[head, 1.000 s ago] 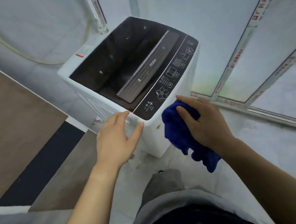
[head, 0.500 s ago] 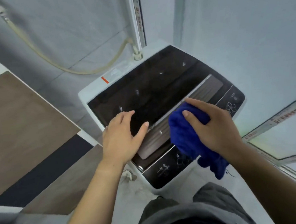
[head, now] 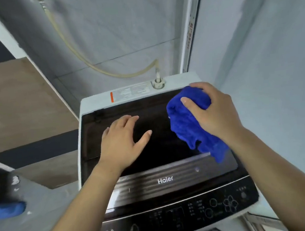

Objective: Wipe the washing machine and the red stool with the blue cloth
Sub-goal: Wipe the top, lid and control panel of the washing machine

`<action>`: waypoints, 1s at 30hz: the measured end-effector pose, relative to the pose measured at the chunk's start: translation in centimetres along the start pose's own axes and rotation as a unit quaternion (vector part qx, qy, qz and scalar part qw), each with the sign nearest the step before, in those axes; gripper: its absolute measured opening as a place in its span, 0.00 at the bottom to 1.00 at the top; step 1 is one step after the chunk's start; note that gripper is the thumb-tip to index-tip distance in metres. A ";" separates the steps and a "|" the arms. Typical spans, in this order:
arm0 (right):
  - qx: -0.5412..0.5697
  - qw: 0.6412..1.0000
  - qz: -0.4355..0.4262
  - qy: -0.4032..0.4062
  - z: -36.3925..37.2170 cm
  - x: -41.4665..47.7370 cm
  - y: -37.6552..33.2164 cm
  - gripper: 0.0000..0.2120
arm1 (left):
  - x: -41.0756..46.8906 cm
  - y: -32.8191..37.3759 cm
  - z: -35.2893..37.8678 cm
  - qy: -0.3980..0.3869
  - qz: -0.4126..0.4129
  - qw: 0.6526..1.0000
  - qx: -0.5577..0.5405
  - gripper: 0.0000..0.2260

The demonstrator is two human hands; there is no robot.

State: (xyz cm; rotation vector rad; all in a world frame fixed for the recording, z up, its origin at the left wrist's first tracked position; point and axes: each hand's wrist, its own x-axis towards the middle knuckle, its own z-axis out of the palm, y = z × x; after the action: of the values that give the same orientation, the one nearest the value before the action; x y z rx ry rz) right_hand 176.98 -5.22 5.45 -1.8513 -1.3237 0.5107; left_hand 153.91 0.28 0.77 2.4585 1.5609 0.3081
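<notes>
The white top-loading washing machine [head: 98, 102] fills the middle of the view, with a dark glass lid and a black control panel near me. My right hand [head: 213, 113] grips the bunched blue cloth [head: 188, 128] and presses it on the lid's far right corner. The cloth's tail hangs back toward the lid's silver handle strip. My left hand [head: 122, 140] lies flat on the lid's left half, fingers spread, holding nothing. The red stool is not in view.
A pale hose [head: 90, 63] loops down the grey tiled wall to the inlet [head: 158, 82] at the machine's back edge. A window frame [head: 188, 31] rises behind the right corner. Brown and dark floor panels lie left, with a blue object [head: 6, 210] at the far left edge.
I have stepped closer, so the machine now faces me squarely. My right hand moved the cloth from the front corner up to the lid's far right. My left hand went from the front edge onto the lid.
</notes>
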 end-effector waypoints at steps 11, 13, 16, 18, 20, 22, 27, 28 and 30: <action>-0.151 0.987 -0.058 0.020 -0.9 17.1 8.3 0.21 | 15.6 5.0 6.4 -0.010 -0.051 0.999 0.005 0.26; -0.212 0.975 -0.060 -0.041 1.9 18.4 10.7 0.23 | 17.2 4.7 8.5 -0.013 -0.080 0.997 0.017 0.27; -0.341 0.934 -0.042 -0.096 4.8 18.7 13.2 0.28 | 19.0 3.6 11.2 -0.038 -0.098 0.993 0.047 0.31; -0.397 0.910 -0.057 -0.102 5.4 18.4 13.8 0.32 | 19.8 2.9 12.3 -0.038 -0.100 0.993 0.048 0.35; -0.429 0.893 -0.088 -0.099 5.7 17.5 14.3 0.30 | 20.0 2.5 13.0 -0.021 -0.108 0.994 0.027 0.38; -0.424 0.898 -0.083 -0.080 6.1 17.7 14.6 0.27 | 20.0 2.4 13.3 0.005 -0.105 0.994 0.021 0.39; -0.381 0.919 -0.062 -0.084 9.3 23.1 12.9 0.20 | 20.2 2.5 13.5 0.015 -0.104 0.994 0.025 0.39; -0.376 0.921 -0.062 -0.086 9.5 23.5 12.6 0.20 | 20.2 2.5 13.5 0.018 -0.103 0.994 0.024 0.39; -0.366 0.924 -0.061 -0.094 8.6 22.5 12.9 0.18 | 19.8 2.5 13.4 0.018 -0.098 0.995 0.019 0.38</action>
State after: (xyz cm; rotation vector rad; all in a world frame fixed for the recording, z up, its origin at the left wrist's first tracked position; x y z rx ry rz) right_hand 187.15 16.75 -7.22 -2.3230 -1.9283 0.1212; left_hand 168.17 16.34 -10.09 2.3145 1.8201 0.2932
